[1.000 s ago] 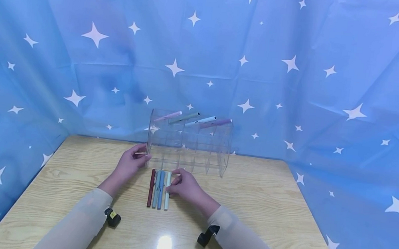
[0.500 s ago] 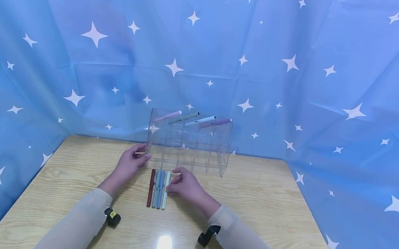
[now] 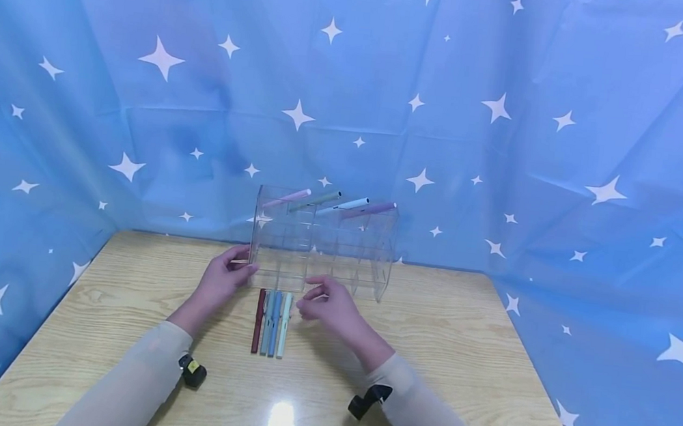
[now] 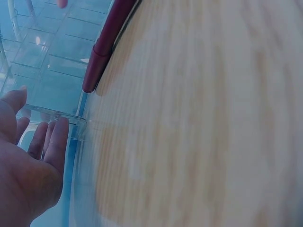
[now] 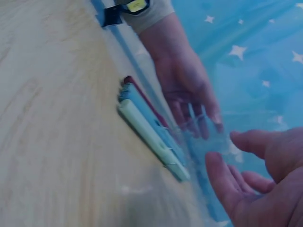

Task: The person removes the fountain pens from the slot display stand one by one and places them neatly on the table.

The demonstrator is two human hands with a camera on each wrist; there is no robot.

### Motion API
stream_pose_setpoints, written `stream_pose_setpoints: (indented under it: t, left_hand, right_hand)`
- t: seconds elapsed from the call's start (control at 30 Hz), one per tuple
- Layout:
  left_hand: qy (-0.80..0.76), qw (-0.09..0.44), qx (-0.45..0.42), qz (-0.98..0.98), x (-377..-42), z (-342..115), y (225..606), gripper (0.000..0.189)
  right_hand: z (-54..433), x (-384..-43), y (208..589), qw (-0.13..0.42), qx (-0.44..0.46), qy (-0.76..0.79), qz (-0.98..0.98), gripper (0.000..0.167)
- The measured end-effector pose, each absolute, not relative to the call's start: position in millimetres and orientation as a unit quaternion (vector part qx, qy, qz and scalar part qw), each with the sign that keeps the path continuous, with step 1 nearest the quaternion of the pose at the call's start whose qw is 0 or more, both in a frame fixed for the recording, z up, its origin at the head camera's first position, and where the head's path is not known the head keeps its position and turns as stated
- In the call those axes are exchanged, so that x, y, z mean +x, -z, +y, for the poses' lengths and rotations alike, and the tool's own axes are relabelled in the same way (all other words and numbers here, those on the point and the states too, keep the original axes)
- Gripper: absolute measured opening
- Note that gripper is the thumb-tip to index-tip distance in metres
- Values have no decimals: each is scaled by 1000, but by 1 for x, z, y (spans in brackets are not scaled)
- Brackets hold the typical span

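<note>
Presently, loose pens (image 3: 274, 324): four abreast on the tabletop (image 3: 457, 361), before the front edge of the clear rack (image 3: 321, 244), near its left corner.
Right hand (image 3: 335, 308): fingers parted, gripping nothing, just beside the pale green pen (image 3: 284, 325).
Left hand (image 3: 225, 279): thumb and fingers seem to hold the rack's left edge between them.
Rack top: four slanted pens (image 3: 343, 207).
Risk: a stray knuckle might roll the row askew; a left-hand tug might shift the rack, unsettling the upper pens.

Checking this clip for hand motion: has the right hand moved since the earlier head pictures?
Yes: relative to the clear rack, the right hand has shifted rightward and forward, away from the pale green pen.
</note>
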State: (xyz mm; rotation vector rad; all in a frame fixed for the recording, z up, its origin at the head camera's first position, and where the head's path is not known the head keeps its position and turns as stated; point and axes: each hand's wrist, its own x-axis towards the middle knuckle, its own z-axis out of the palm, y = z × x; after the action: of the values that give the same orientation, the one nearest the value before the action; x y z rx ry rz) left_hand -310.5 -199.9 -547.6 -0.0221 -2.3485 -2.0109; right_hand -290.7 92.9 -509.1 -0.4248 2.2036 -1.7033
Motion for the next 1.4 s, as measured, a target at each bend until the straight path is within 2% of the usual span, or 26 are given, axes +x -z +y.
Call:
stream_pose_setpoints:
  t: [0.17, 0.37, 0.53, 0.87, 1.0, 1.23, 1.4]
  left_hand:
    - [650, 26, -9, -760, -309, -200, 546, 61]
    - [648, 28, -13, -761, -309, -199, 545, 60]
    - [652, 27, -11, -758, -310, -198, 545, 59]
    - [647, 21, -4, -762, -308, -200, 546, 62]
    - [645, 27, -3, -764, -309, -200, 547, 61]
    - [643, 26, -4, -766, -308, -200, 547, 61]
    - [645, 28, -7, -764, -307, -200, 546, 61]
  right_hand:
    - [108, -299, 494, 110, -129, 614, 771, 56]
    - [130, -316, 467, 1, -94, 640, 763, 51]
    - [148, -330, 446, -65, -72, 643, 760, 54]
    - [167, -356, 426, -138, -68, 663, 733, 71]
    - [170, -370, 423, -153, -76, 658, 733, 75]
    - [165, -385, 420, -115, -87, 678, 720, 80]
    - [160, -393, 421, -107, -83, 684, 717, 80]
